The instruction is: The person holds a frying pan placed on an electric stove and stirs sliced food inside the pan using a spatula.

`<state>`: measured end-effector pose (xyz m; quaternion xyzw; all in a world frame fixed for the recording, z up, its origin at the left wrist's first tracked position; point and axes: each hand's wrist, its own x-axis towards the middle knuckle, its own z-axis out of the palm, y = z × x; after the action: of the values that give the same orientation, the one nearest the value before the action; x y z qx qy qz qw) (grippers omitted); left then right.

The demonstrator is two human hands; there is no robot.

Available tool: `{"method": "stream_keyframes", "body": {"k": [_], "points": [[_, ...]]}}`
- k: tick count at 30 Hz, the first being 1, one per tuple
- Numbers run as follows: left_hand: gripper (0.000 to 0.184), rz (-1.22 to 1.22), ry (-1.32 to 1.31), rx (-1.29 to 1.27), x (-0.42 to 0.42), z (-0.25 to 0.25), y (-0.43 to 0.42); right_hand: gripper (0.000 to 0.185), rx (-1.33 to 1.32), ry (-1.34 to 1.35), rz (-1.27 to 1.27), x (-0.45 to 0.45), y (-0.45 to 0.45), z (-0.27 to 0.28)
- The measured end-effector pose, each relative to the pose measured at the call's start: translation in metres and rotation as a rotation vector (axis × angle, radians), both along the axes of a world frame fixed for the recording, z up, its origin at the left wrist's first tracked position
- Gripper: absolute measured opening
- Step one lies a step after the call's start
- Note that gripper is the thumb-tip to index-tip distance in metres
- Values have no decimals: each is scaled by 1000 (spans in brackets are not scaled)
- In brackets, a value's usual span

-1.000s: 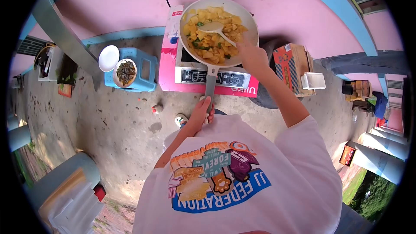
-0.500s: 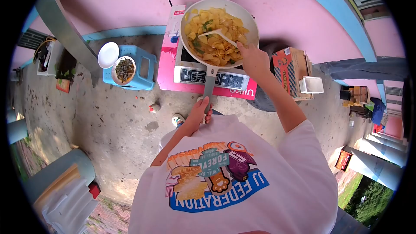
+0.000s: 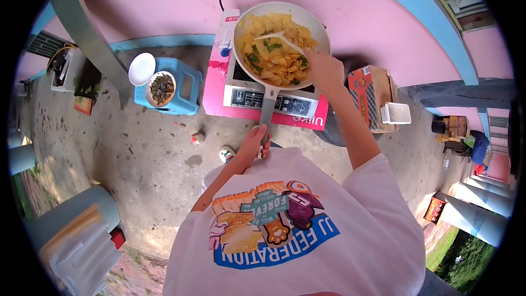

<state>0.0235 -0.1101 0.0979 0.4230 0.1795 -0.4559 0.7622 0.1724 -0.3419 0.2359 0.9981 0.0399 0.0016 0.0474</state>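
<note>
Over an induction cooktop set on a pink printed box, a pale round frying pan holds thin yellow slices, perhaps potato, mixed with bits of green. Straight ahead of the person's white T-shirt, the pan's grey handle points back toward the body, and the left hand is wrapped firmly around its near end, well apart from the food. At the pan's right-hand side, the right hand is closed on the end of a white spatula, its knuckles just above the rim. From that grip the spatula slants away from the person and to the left; near the middle of the pan it bends, and its head, seen nearly edge-on, points left across the slices. How deep the head sits among them cannot be told. So the food lies leftward of the right hand and within the spatula's length, while from the left hand it lies straight out along the handle; the right hand is clearly the nearer. The two long axes differ: the handle runs almost directly forward, the spatula crosses at a slant. Off to the left, a blue plastic stool bears a white plate and a bowl of dark food; to the right stands a cardboard carton.
</note>
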Motion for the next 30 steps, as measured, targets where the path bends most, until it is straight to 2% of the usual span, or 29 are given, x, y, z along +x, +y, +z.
{"method": "stream_keyframes", "body": {"k": [5,7,11,13,17,19,25,30], "points": [[43,10,-19,36,0,2,-1,39,-17,-69,80,48,-3,8],[43,17,-13,42,-1,2,-2,38,-75,-109,282,65,-7,-7],[43,15,-29,37,-1,1,-1,37,-154,-7,268,64,-3,29],[43,16,-19,40,0,2,-2,50,-108,-36,220,65,-3,43],[43,23,-25,52,-1,3,-4,49,-38,-79,315,82,9,33],[44,22,-26,62,-1,3,-4,43,-67,-51,390,83,22,23],[44,29,-6,18,0,2,-2,39,39,-75,252,61,20,72],[44,28,11,16,-1,0,-3,39,-2,-80,257,72,-5,63]]}}
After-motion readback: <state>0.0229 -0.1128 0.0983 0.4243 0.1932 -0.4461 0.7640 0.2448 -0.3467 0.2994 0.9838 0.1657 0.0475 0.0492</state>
